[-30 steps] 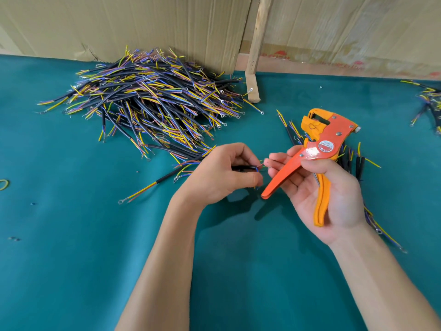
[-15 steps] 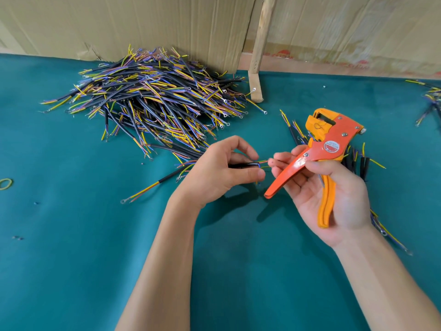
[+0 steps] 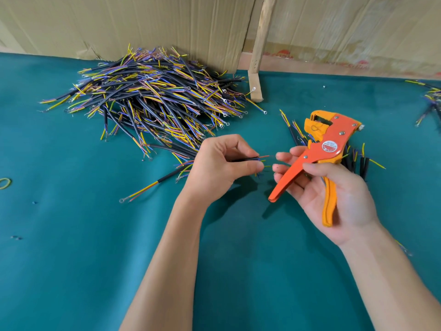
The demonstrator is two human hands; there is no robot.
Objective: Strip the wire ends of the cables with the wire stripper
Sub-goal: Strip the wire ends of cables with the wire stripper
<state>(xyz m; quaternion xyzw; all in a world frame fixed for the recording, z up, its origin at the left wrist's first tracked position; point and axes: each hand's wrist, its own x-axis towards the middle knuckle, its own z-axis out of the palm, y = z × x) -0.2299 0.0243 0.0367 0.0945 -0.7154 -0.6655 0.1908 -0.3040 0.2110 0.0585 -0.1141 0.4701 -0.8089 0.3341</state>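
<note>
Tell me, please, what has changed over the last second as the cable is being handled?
Little: the right hand fingertips now touch the wire ends fanned out from the cable that the left hand pinches. The wire stripper stays in the right hand, away from the wires; the cable pile is unchanged.

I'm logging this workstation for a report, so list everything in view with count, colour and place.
Pile of black-sheathed cables with yellow, blue and red wire ends: one large heap, far left of the teal table.
Smaller cable group: several, black, behind the right hand.
Loose cables: a few, far right edge.
Single black cable with ring terminal: one, left of the left hand.
Held black cable: one, pinched in the left hand.
Orange and yellow wire stripper: one, in the right hand.
Wooden stick: one, leaning on the cardboard wall.
Rubber band: one, yellow-green, left edge.
Teal table covering: one.
Left hand: pinches the cable.
Right hand: holds the stripper.
</note>
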